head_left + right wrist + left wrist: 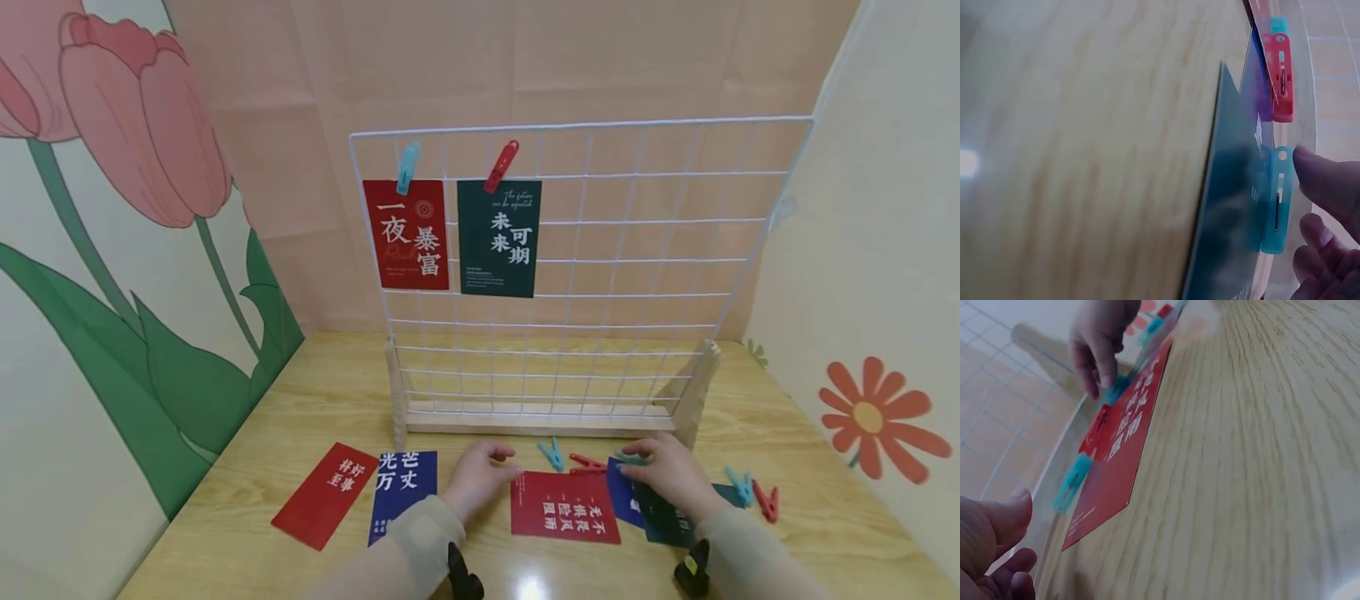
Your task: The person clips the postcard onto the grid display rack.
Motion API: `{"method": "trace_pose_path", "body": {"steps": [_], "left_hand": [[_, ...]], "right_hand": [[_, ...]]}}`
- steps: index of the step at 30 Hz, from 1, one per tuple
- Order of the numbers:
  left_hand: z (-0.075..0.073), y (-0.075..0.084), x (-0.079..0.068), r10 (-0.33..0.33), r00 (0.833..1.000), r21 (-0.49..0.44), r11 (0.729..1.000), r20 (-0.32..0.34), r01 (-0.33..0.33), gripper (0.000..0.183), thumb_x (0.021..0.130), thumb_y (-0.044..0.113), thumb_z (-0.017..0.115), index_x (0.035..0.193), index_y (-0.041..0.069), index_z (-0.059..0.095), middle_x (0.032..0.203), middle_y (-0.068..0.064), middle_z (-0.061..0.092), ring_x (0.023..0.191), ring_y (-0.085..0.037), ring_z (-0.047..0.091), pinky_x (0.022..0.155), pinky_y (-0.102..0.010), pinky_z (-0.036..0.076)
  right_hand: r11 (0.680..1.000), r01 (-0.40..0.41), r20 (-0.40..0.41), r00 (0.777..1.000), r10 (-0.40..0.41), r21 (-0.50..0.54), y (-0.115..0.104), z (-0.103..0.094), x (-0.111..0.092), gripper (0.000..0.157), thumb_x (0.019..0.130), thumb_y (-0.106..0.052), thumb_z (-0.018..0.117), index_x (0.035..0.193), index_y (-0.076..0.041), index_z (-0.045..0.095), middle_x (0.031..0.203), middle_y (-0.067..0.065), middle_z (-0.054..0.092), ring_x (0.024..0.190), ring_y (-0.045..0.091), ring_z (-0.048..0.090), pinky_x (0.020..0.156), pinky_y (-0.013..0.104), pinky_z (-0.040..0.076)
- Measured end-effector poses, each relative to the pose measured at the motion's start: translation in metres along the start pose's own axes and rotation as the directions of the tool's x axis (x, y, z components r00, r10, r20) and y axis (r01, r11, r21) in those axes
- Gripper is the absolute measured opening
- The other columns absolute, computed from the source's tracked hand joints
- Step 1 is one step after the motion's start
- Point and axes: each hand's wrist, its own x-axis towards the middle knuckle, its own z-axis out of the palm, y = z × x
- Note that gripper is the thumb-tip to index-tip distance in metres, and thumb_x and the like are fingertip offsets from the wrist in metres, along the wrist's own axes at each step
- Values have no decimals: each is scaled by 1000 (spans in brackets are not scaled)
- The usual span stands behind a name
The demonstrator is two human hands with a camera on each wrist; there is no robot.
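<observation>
My left hand (pixel 480 479) hovers by the left end of a red card (pixel 562 507) with white characters, fingers loosely bent and holding nothing. In the left wrist view, a gap separates that hand (pixel 997 544) from the card. My right hand (pixel 671 477) is over a blue card (pixel 624 496) and a dark green card (pixel 666 517). Its thumb is very close to a teal clothespin (pixel 1277 200) in the right wrist view; contact cannot be told. Left of that lie a red clothespin (pixel 588 463) and another teal clothespin (pixel 552 454).
A white wire grid (pixel 630 260) in a wooden stand (pixel 525 425) rises behind. Clothespins hold a red card (pixel 405 250) and a green card (pixel 498 267) on it. Another red card (pixel 326 500) and blue card (pixel 405 492) lie left; teal (pixel 741 486) and red clothespins (pixel 767 502) lie right.
</observation>
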Motion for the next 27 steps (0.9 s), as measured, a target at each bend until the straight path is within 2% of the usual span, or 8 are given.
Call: {"method": "trace_pose_path", "body": {"steps": [4,8,13,19,22,27], "left_hand": [[8,5,0,30,998,78,996,52,-34,26,83,29,76,106,19,68,107,3,56,94,-16,54,83,-40,48],[14,9,0,62,995,183,980,79,-76,26,81,27,78,103,19,69,105,3,55,95,-16,52,85,-40,46],[17,9,0,101,992,325,938,80,-122,27,78,25,81,100,15,70,102,2,56,98,-20,52,88,-41,43],[9,8,-2,125,985,440,883,120,-166,26,77,29,81,93,16,66,91,6,51,87,-16,49,81,-37,42],[3,10,-4,118,981,501,847,154,-180,27,77,32,81,89,17,62,87,6,49,83,-14,46,78,-34,40],[-8,17,-11,78,978,570,802,195,-178,30,77,33,81,83,17,56,81,4,46,77,-16,43,74,-34,37]], "right_hand": [[1000,-6,-2,1000,6,-9,3,0,0,33,81,-27,77,108,-10,71,105,13,55,93,29,53,76,48,46],[1000,-2,-3,1000,2,-20,5,0,1,28,81,-26,77,105,-12,73,101,11,54,89,26,52,74,45,45],[999,30,1,1000,-30,-41,7,0,3,25,81,-28,78,100,-13,75,97,9,54,85,24,51,73,45,45],[996,65,-1,998,-65,-57,5,1,2,22,81,-27,78,98,-13,74,97,8,56,85,23,53,74,46,46],[997,64,2,998,-64,-50,4,0,2,22,81,-26,77,98,-13,74,97,8,56,84,22,52,73,45,45],[997,64,6,998,-64,-46,1,0,0,22,82,-25,77,100,-13,74,96,7,55,83,22,51,72,44,45]]}}
